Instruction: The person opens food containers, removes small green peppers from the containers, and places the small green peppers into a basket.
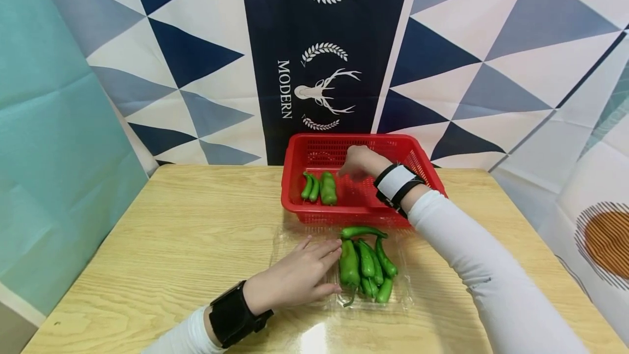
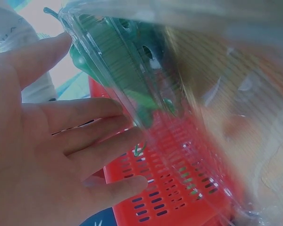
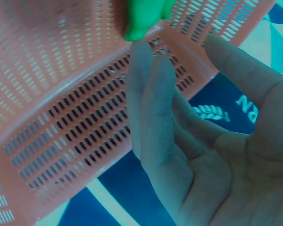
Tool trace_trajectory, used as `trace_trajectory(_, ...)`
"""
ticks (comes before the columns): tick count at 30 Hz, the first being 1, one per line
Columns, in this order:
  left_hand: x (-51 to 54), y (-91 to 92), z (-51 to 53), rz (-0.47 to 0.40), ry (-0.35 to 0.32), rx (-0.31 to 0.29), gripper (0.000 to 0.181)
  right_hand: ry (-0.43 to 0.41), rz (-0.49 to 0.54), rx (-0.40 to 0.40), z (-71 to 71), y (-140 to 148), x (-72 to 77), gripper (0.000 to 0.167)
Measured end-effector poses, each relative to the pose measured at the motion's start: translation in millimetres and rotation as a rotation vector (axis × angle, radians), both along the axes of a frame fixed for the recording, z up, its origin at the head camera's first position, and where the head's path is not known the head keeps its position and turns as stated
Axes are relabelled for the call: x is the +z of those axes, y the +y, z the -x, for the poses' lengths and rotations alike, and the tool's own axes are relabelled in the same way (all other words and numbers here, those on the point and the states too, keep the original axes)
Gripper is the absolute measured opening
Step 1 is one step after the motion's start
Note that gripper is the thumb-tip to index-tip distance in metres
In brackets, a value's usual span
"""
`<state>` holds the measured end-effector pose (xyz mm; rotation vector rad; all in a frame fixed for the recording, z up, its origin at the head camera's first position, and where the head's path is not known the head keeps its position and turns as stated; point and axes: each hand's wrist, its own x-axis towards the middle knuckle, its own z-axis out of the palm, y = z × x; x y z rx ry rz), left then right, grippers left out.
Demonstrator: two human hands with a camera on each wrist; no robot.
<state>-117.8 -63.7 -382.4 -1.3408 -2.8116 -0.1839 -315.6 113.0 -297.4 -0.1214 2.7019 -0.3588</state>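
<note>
Okay, so a red perforated plastic basket [image 1: 339, 210] is standing toward the far side of my pale wood-grain counter [image 1: 196, 223], and my right hand [image 1: 360, 163] is hanging inside it. Those fingers are released and loosely bent, not grasping anything. In the wrist view the tips are hovering just beside a green pepper; can't tell if they're touching.

In the basket's left part, a broad green pepper [image 1: 328, 189] is lying next to a pair of slim green peppers [image 1: 307, 186]. They're all pointing roughly the same way, so I'm guessing they're lined up to save room.

Just in front of the basket, a clear thin-plastic container [image 1: 400, 294] is sitting, with a heap of glossy green peppers [image 1: 366, 258] bunched in its right part. One curved green pepper [image 1: 362, 231] is lying crosswise at the end closest to the basket. It's all sitting that near probably because it's making the reach short.

My left hand [image 1: 300, 275] isn't gripping either: its fingers are lying straight, seemingly touching the clear plastic, probably steadying something that light.
</note>
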Motion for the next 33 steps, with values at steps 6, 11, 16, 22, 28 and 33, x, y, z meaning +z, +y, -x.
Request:
trace_trajectory(6,-0.4,-0.7,0.1,0.0,-0.003,0.003,0.066,0.05,-0.034,0.084,-15.5,1.1,10.1,0.034)
trace_trajectory(11,-0.7,-0.7,-0.5,0.0,0.012,0.0,0.066,0.094,0.021,0.12,-37.5,3.7,18.7,0.025)
trace_trajectory(16,-0.8,-0.3,-0.8,0.0,0.007,-0.001,0.065,0.136,0.038,0.15,-53.8,10.0,20.0,0.027)
trace_trajectory(22,-0.9,-0.1,0.1,0.002,-0.004,0.003,0.065,0.197,0.075,0.151,-73.5,19.3,19.0,0.035)
trace_trajectory(28,-0.4,0.0,0.2,0.003,-0.007,0.006,0.065,0.275,0.08,0.155,-91.3,26.6,16.8,0.034)
trace_trajectory(33,0.1,0.4,0.3,0.006,-0.006,0.004,0.065,0.318,0.116,0.162,-105.3,31.4,16.4,0.028)
